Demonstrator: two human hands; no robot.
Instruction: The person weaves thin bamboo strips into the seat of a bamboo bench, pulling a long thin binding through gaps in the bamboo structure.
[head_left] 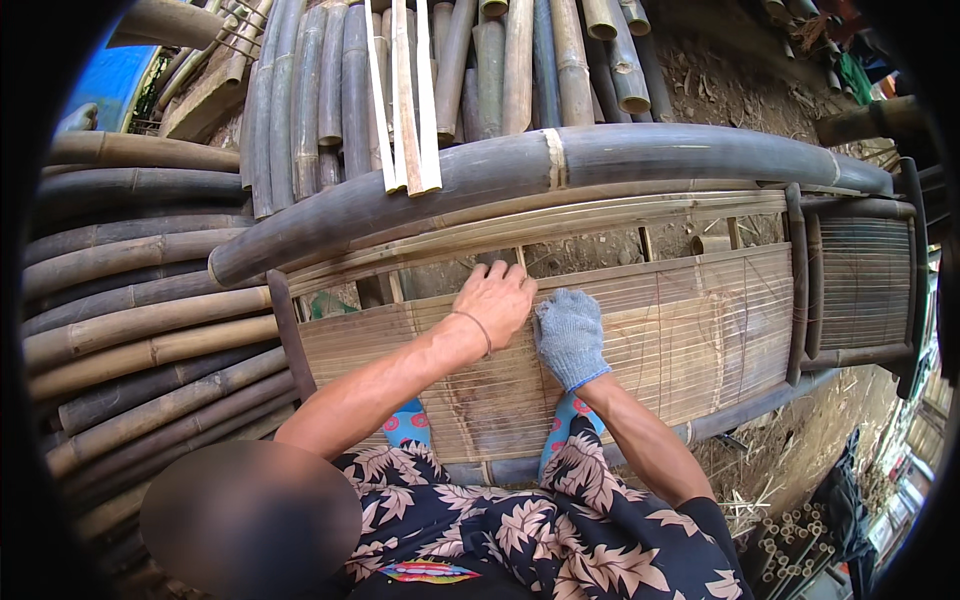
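A long bamboo frame lies across in front of me, its panel made of thin bamboo slats [610, 340] set side by side. My left hand [497, 303], bare with a band at the wrist, has its fingers bent over the panel's far edge slat [430, 298]. Close to its right, my right hand [572, 335] wears a grey knitted glove and rests on the slats with its fingers curled; whatever lies under them is hidden. Thin dark cords or wires [660, 320] run over the slats. Beyond the panel, more slats [640, 211] lie along a thick dark bamboo pole [640, 157].
Bamboo poles are stacked at the left [150, 245] and the far side [330, 90]. Three pale split strips [404, 110] lean on the thick pole. A smaller slatted section [865, 280] joins at the right. Bundled bamboo [800, 540] stands at the lower right. My feet [408, 428] are under me at the panel.
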